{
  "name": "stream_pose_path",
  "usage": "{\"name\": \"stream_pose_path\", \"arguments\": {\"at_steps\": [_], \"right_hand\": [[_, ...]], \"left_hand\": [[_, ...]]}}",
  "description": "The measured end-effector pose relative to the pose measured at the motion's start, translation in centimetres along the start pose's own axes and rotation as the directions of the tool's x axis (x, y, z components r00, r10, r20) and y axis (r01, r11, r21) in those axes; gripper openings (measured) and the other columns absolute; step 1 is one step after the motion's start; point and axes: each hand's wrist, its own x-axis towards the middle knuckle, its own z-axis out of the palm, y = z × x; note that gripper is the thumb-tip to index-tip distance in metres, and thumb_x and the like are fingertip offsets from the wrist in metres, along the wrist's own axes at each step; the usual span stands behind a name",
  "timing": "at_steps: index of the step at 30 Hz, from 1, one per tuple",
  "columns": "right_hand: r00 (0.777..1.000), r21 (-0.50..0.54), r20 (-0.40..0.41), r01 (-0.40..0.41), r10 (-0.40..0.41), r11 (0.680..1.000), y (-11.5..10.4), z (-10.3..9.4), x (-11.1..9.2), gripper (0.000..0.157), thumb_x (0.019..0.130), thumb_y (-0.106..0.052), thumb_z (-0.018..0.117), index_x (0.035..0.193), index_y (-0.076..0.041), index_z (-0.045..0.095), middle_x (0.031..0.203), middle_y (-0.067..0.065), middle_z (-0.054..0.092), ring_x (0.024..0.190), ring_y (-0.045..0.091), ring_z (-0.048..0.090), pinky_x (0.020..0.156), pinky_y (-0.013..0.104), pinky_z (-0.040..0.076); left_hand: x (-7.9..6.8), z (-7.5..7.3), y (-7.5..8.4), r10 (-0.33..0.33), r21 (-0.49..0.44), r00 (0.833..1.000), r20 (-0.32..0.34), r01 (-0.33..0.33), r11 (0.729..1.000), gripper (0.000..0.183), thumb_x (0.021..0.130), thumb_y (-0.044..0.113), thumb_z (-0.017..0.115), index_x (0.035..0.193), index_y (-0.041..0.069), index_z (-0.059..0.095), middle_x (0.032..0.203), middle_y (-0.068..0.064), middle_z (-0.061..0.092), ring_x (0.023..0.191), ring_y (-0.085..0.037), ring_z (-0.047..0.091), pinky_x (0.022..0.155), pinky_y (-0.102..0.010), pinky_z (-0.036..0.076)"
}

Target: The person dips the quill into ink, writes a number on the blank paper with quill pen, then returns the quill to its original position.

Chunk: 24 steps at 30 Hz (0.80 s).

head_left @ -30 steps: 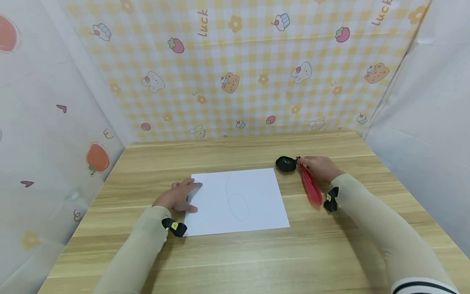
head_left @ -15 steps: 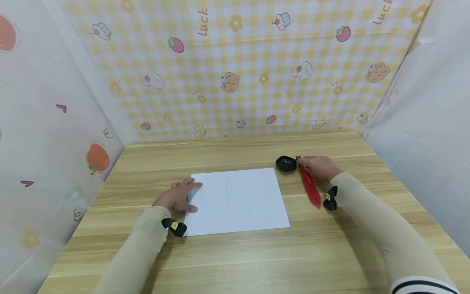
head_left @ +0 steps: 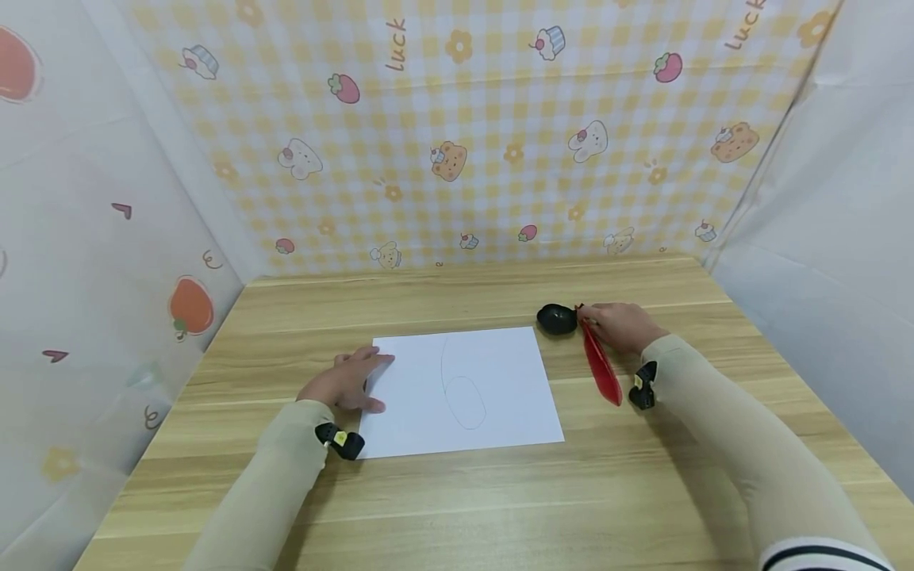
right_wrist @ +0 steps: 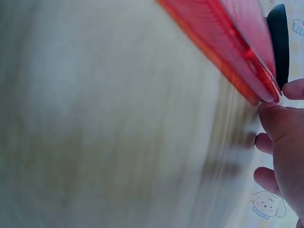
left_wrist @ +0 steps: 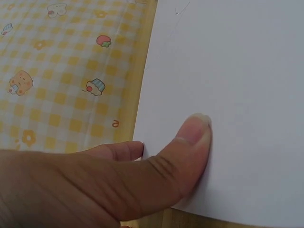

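Observation:
My left hand rests at the left edge of a white sheet of paper, thumb on the sheet and fingers spread. The left wrist view shows the thumb lying extended on the paper. A thin-lined drawing of a curve and an oval is on the sheet. My right hand pinches the narrow end of a long, translucent red piece between thumb and forefinger; its kind cannot be made out. A black rounded object sits just left of those fingertips, partly behind the red piece in the right wrist view.
Everything lies on a wood-grain table. A yellow checked cloth hangs along the back edge, with white sheeting at both sides. Each wrist bears a small black camera.
The red piece has turned slightly in my right hand, its lower end shifting a little left and looking narrower. My left hand, the paper and the black object stay put.

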Motion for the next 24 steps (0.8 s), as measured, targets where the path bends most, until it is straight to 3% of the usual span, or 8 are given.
{"name": "stream_pose_path", "arguments": {"at_steps": [7,14,18,24], "right_hand": [[0.999,0.004,0.003,-0.034,0.034,0.999,-0.1,-0.2,-0.2,0.013,0.092,-0.007,0.064,0.104,-0.012,0.065,0.091,0.006,0.071,0.076,0.026,0.069,0.062,0.045,0.056],[0.99,0.051,0.025,-0.14,0.139,0.989,-1.0,-0.7,-0.1,0.024,0.091,-0.002,0.059,0.112,-0.01,0.065,0.1,0.012,0.072,0.081,0.031,0.069,0.062,0.047,0.055],[0.976,0.12,0.041,-0.215,0.212,0.969,-1.2,-0.9,0.1,0.023,0.092,-0.004,0.059,0.113,-0.009,0.064,0.102,0.012,0.071,0.085,0.03,0.068,0.067,0.047,0.055],[0.942,0.229,0.066,-0.336,0.33,0.914,-2.0,-1.3,0.6,0.023,0.095,-0.014,0.058,0.117,-0.008,0.062,0.104,0.017,0.069,0.095,0.034,0.066,0.076,0.05,0.055]], "left_hand": [[0.4,-0.1,0.0,0.023,-0.009,0.999,-0.027,-0.023,1.0,0.078,0.077,0.025,0.084,0.143,0.014,0.044,0.156,-0.018,0.022,0.131,-0.047,0.025,0.1,-0.064,0.033],[0.5,-0.4,-0.2,0.012,-0.015,1.0,-0.014,-0.012,1.0,0.077,0.075,0.025,0.084,0.142,0.014,0.047,0.157,-0.018,0.023,0.133,-0.047,0.025,0.102,-0.064,0.031],[0.5,-0.5,-0.5,0.022,-0.014,1.0,-0.018,-0.023,1.0,0.075,0.077,0.025,0.083,0.142,0.013,0.047,0.157,-0.02,0.021,0.135,-0.049,0.023,0.102,-0.066,0.028],[0.4,-0.7,-0.9,0.059,-0.01,0.998,-0.034,-0.059,0.998,0.07,0.079,0.025,0.081,0.14,0.013,0.05,0.156,-0.021,0.024,0.136,-0.05,0.022,0.103,-0.067,0.026]]}}
